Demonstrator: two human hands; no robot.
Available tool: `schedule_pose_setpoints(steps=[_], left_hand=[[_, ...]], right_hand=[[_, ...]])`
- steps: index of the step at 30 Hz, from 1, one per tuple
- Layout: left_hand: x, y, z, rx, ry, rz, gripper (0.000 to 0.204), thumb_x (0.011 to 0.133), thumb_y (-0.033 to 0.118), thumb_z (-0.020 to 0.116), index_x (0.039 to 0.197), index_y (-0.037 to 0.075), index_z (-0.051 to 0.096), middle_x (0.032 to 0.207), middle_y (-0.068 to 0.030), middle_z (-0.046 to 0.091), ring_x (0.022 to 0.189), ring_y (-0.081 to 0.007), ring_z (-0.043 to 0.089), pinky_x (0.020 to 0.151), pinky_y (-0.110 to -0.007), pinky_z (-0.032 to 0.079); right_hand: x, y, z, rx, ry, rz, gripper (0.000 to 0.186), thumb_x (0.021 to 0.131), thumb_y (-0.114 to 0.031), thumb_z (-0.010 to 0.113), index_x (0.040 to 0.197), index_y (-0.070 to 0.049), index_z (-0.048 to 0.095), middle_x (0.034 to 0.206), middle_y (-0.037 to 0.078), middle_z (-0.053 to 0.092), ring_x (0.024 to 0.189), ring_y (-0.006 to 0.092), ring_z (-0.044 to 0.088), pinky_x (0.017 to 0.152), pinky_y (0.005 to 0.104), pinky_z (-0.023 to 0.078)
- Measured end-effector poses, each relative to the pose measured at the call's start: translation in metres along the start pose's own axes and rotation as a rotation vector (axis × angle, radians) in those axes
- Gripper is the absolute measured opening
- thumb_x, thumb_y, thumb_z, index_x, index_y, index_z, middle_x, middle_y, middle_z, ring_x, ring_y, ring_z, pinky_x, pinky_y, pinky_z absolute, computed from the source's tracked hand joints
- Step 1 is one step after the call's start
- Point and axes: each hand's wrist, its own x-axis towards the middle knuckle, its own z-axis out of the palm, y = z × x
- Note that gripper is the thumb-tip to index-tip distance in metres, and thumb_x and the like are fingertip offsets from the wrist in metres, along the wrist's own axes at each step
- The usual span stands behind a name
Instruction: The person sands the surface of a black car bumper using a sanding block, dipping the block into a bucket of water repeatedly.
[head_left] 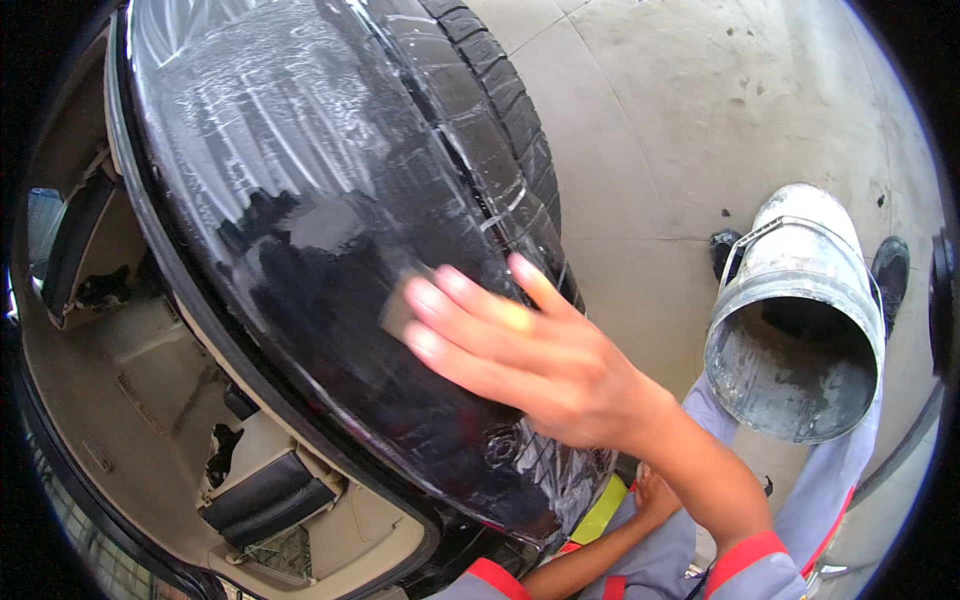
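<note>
My right hand [510,350] presses a small brownish-grey pad [405,305], blurred by motion, against a curved black car panel [290,250]. White streaks and dull grey patches cover the panel's upper part. My left hand [652,495] is low behind my right forearm, beside the panel's lower end, with curled fingers; what it holds, if anything, is hidden. A yellow-green item [600,510] shows beside it under the panel's edge.
An open car interior [140,360] with beige trim lies left. A black tire [500,90] borders the panel. On the right, a scuffed white bucket [785,240] lies tipped, mouth toward me, over my legs and dark shoes [890,275], above a grey tiled floor [710,110].
</note>
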Motion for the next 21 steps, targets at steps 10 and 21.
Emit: schedule_pose_setpoints(steps=[10,21], left_hand=[[-0.004,0.0,0.012,-0.023,0.024,0.012,0.073,0.083,0.041,0.075,0.138,-0.001,0.052,0.134,-0.0224,0.055,0.123,-0.0398,0.053,0.106,-0.052,0.041],[-0.009,0.0,0.015,-0.059,0.062,0.043,0.073,0.085,0.042,0.074,0.139,-0.002,0.052,0.134,-0.023,0.055,0.124,-0.0392,0.053,0.107,-0.052,0.04]], right_hand=[[-0.018,-0.005,0.009,0.011,0.064,0.049,0.049,0.097,-0.009,0.048,0.145,-0.005,0.056,0.156,0.014,0.049,0.147,0.0272,0.045,0.118,0.0495,0.034],[-0.014,0.0,0.006,0.009,0.043,0.074,0.048,0.097,-0.009,0.046,0.143,-0.002,0.056,0.156,0.015,0.048,0.145,0.0294,0.046,0.117,0.0491,0.034]])
